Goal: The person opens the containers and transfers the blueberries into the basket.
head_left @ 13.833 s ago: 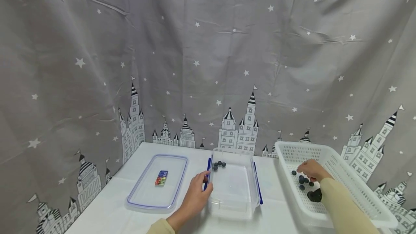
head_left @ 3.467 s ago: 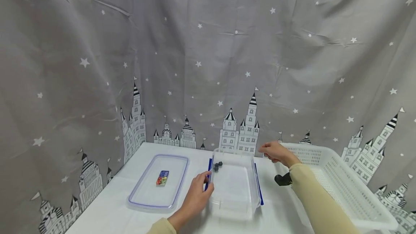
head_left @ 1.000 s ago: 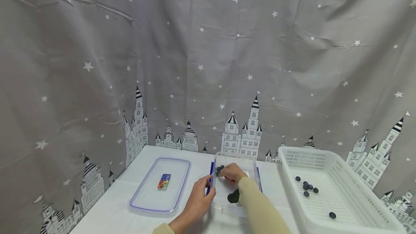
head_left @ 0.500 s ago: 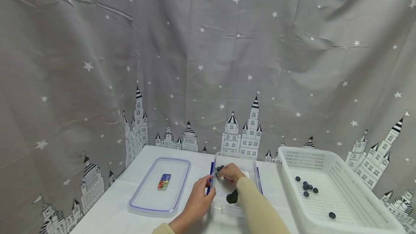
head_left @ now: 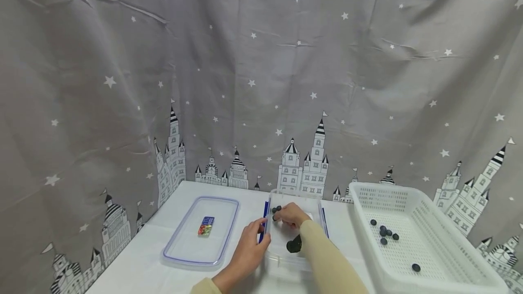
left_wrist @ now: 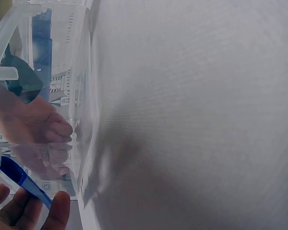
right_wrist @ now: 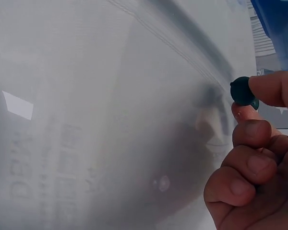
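Note:
A clear plastic storage box [head_left: 282,261] with blue side latches stands mid-table in the head view. My left hand [head_left: 248,245] holds its left side; in the left wrist view, thumb and fingers curl about the blue latch [left_wrist: 31,186]. Inside the box, my right hand [head_left: 292,215] pinches a blueberry between thumb and forefinger near the left wall. That blueberry [right_wrist: 241,91] looks dark in the right wrist view, the other fingers curled beneath. A couple more blueberries [head_left: 278,208] lie just beyond the fingertips. Part of the box floor is hidden by my right forearm.
On the right stands a white perforated basket [head_left: 449,262] with several blueberries [head_left: 389,232] on its floor. A clear lid [head_left: 184,235] with a blue seal and colourful label [head_left: 206,226] lies at the left. A grey curtain [head_left: 261,67] hangs behind the table.
Since 3.5 seconds ago, my right hand has moved left from beside the basket into the box. Fewer blueberries show in the box than 13.8 seconds ago. My left hand has stayed put.

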Available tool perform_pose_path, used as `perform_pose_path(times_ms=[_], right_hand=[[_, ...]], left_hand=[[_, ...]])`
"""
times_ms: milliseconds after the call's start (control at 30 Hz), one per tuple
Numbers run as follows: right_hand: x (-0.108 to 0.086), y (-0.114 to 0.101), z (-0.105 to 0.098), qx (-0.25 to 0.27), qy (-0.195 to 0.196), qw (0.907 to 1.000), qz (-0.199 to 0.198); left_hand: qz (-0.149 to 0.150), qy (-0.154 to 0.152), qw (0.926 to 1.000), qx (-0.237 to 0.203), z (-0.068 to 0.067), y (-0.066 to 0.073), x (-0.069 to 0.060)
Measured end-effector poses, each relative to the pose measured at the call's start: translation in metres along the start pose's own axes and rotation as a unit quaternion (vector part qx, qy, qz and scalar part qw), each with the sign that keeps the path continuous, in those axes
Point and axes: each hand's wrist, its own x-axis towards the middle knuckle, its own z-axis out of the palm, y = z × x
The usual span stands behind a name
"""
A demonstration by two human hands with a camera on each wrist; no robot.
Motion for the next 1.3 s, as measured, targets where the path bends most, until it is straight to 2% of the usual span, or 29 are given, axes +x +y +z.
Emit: perform_pose_path(times_ms=[100, 267, 500, 733, 1067, 1300], right_hand=[[-0.002, -0.002, -0.003, 0.007, -0.005, 1.0000, -0.003], [-0.006, -0.005, -0.010, 0.013, -0.009, 0.9998, -0.009], [-0.007, -0.013, -0.028, 0.008, -0.005, 0.9996, -0.028], [-0.009, -0.017, -0.046, 0.019, -0.003, 0.9989, -0.042], [-0.011, -0.016, -0.080, 0.029, 0.008, 0.9973, -0.067], [-0.019, -0.012, -0.107, 0.033, 0.018, 0.9969, -0.070]], left_hand=[[0.005, 0.004, 1.0000, 0.002, -0.001, 0.000, 0.000], [-0.003, 0.000, 1.0000, 0.002, -0.001, -0.001, -0.001], [0.008, 0.003, 1.0000, -0.002, -0.001, -0.001, 0.002], [-0.002, 0.001, 1.0000, -0.007, 0.000, 0.001, 0.004], [0.000, 0.006, 1.0000, -0.007, 0.002, -0.002, 0.003], [0.004, 0.002, 0.9999, -0.012, 0.002, -0.001, 0.003]])
